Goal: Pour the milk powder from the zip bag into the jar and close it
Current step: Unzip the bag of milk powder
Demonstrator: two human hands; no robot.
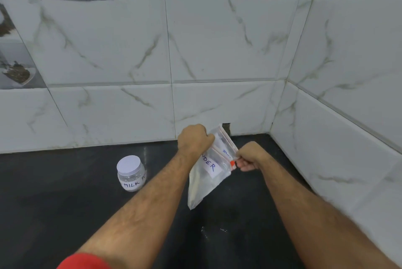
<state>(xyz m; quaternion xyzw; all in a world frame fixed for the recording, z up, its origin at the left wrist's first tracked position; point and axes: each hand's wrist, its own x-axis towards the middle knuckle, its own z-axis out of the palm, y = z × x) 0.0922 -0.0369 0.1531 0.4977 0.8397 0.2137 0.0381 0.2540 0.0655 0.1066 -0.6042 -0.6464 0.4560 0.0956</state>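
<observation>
A clear zip bag (204, 184) with a white label reading "...DER" hangs in the air above the dark counter, its top tilted to the right. My left hand (193, 140) grips the bag's upper left edge in a fist. My right hand (250, 158) pinches the small orange slider at the end of the zip strip. A clear plastic jar (131, 174) labelled "MILK PO..." stands upright on the counter to the left of my left forearm, with its white lid on. Some white powder lies in the bottom of the jar.
The black counter (65, 214) runs into a corner of white marble-look tiled walls (217, 51) at the back and right. Traces of white powder (214, 230) lie on the counter below the bag. Papers are stuck on the wall at upper left.
</observation>
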